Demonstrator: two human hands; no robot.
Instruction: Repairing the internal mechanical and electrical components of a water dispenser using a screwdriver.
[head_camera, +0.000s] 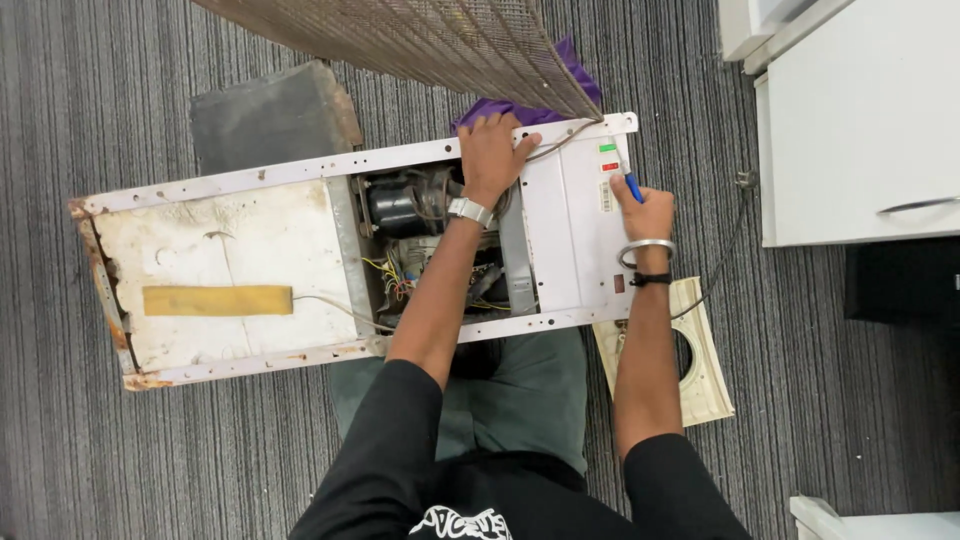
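My left hand (492, 150) lies palm down on the far edge of the white appliance casing (575, 215), fingers spread flat over the rim right where the open compartment meets the white panel; it grips nothing that I can see, it just presses there. A silver wristwatch (470, 210) sits on that wrist. My right hand (645, 212) is curled round a blue-handled tool (632, 185), the blue grip poking out above my fingers and its tip set against the white panel just below the green and red switches (608, 157). That wrist carries a metal bangle (645, 246) and a thin black band beside it.

The casing lies flat on the striped grey carpet (60, 100), long side running left to right in front of my knees. Its middle section is open, and I can see a black compressor (400, 205) with a tangle of coloured wires (395, 280) below it. The left part is a stained, rusty-edged white sheet with a yellow strip (217, 300) lying on it. A wire grille (440, 40) leans over the far edge, with purple cloth (520, 108) under it, touching the casing near my left hand. A dark foam block (270, 115) sits behind the casing, a cream plate with a round hole (700, 360) lies by my right forearm, and a white cabinet (860, 130) stands off to the right
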